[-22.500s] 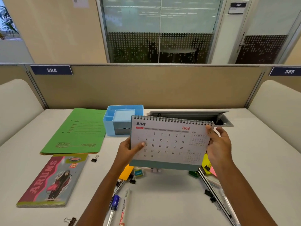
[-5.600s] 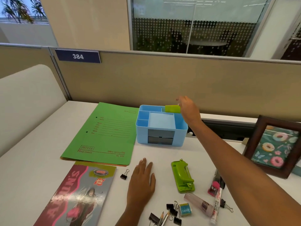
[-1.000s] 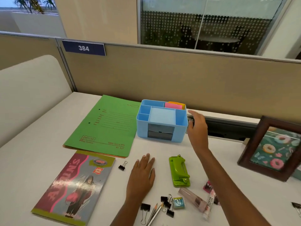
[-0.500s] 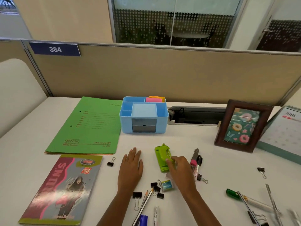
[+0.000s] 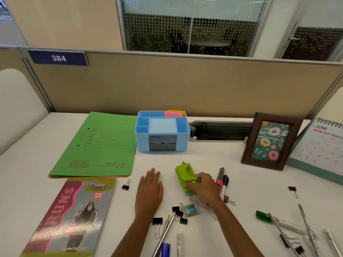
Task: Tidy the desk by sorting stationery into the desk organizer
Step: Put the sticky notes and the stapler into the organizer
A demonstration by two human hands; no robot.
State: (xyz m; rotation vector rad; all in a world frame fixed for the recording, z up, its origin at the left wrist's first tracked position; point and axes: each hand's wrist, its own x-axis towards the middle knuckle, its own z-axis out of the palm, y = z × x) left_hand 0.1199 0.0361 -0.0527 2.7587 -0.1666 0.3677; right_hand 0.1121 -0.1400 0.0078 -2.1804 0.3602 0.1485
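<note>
Right hand (image 5: 203, 184): now closing fingers round the near end of the green hole punch (image 5: 184, 176), having crept further over it than half a second ago; punch lying on the desk (image 5: 213, 158), in front of the blue desk organizer (image 5: 162, 133), well apart. Left hand (image 5: 150, 190): staying flat and open, palm down, holding nothing, left of the punch. Organizer: still holding pink and orange sticky notes (image 5: 173, 113) in its back right compartment; other compartments showing bare. Binder clips (image 5: 179, 213), pencils (image 5: 168, 226): lying nearer than the punch.
</note>
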